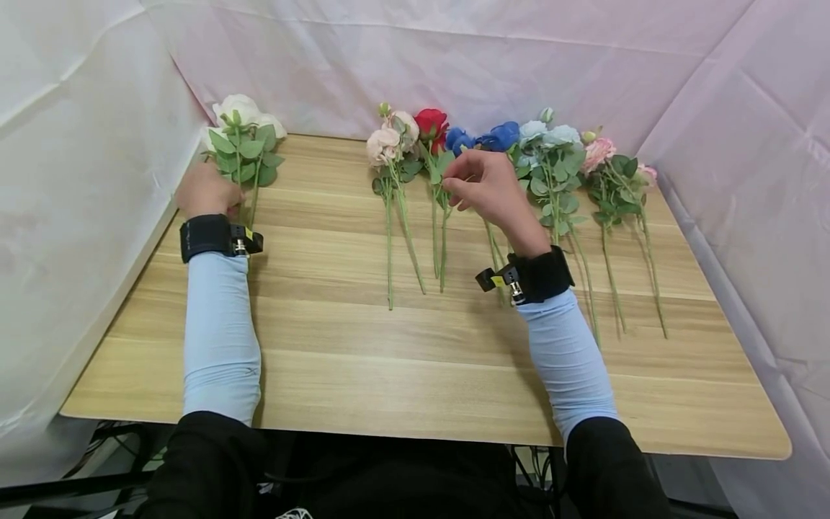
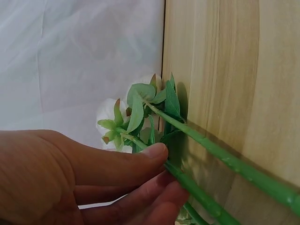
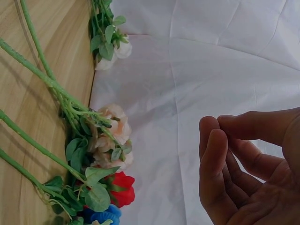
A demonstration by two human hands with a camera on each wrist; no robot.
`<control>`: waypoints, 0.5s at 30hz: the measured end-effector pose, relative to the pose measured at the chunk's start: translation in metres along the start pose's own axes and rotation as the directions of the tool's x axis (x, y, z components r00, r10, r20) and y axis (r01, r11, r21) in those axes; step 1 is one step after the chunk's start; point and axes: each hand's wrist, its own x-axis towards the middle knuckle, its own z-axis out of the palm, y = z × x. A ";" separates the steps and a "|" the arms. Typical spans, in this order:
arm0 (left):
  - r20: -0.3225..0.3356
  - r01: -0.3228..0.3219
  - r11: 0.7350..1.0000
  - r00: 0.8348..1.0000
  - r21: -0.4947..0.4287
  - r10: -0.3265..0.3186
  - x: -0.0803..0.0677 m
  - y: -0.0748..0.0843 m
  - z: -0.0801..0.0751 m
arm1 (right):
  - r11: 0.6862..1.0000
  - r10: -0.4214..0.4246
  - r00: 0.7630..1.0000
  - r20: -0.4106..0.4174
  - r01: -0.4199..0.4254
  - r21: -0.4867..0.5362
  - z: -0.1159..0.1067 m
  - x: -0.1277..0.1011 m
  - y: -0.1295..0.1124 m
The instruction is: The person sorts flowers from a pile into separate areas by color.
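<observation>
- Head view shows a pale wooden table (image 1: 415, 375) with artificial flowers laid in a row along its far edge, heads toward twelve o'clock and stems toward six.
- Left hand (image 1: 204, 191) rests at the ten o'clock corner on the white artificial rose spray with green leaves (image 1: 243, 137). From the left wrist camera its fingers (image 2: 140, 161) curl round the green plastic stems (image 2: 220, 164), which lie on the table at its edge, so it grips them.
- Right hand (image 1: 489, 191) hangs over the middle of the row, just above the red artificial rose (image 1: 431, 124) and the blue artificial roses (image 1: 493, 135). From the right wrist camera its fingertips (image 3: 211, 136) are drawn together with the thumb and nothing shows between them; whether they have caught a leaf in the head view I cannot quite tell.
- Further along lie the peach artificial roses (image 1: 389, 140) at eleven o'clock of that hand, and the pale blue spray (image 1: 551, 140) and the pink spray (image 1: 599, 153) at two o'clock.
- By my judgement the step in hand is gathering: one spray is held and the right hand is picking out the following stem.
- Its next move calls for lowering the pinch onto one stem only, clear of neighbouring leaves.
</observation>
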 end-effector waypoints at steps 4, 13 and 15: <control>0.018 0.027 0.999 0.999 -0.019 -0.027 -0.005 0.000 0.001 | 1.000 -0.004 1.000 0.003 0.004 -0.004 0.000 0.000 0.000; 0.046 0.067 0.997 0.997 -0.032 -0.066 -0.008 0.004 0.004 | 1.000 -0.012 1.000 0.012 0.012 -0.014 0.000 -0.001 -0.002; 0.044 0.053 0.998 0.998 -0.041 -0.052 -0.009 0.006 0.002 | 1.000 -0.014 1.000 0.012 0.014 -0.016 0.000 -0.002 -0.002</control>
